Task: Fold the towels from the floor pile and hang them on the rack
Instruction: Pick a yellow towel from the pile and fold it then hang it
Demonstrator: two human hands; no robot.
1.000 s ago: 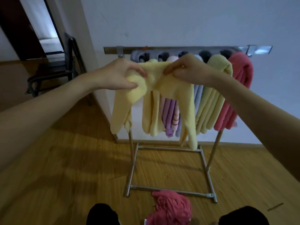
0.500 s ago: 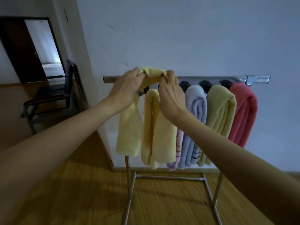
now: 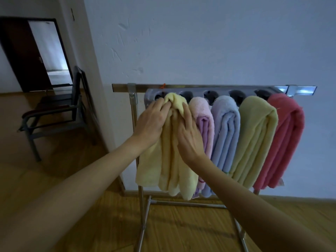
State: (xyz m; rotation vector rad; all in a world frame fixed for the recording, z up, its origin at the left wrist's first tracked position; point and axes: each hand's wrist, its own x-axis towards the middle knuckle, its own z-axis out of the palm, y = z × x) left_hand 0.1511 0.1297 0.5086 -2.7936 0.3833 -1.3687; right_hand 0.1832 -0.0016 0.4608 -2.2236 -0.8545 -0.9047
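Note:
A pale yellow towel [image 3: 169, 160] hangs folded over the leftmost slot of the metal rack [image 3: 181, 86]. My left hand [image 3: 151, 124] pinches the towel's top fold from the left. My right hand [image 3: 189, 132] lies against its right side with straight fingers, pressing it. To the right on the rack hang a pink towel [image 3: 201, 110], a light blue towel [image 3: 225, 128], a yellow-green towel [image 3: 254, 135] and a red towel [image 3: 285, 135]. The floor pile is out of view.
The rack stands against a white wall on a wooden floor, its base bar [image 3: 181, 203] low in front of me. A dark metal chair [image 3: 54, 113] sits to the left beside a wall corner. An open doorway [image 3: 49, 51] lies behind it.
The yellow towel has gone from held spread in front of the rack to draped over its leftmost slot. Both hands have slid down from its top onto its sides.

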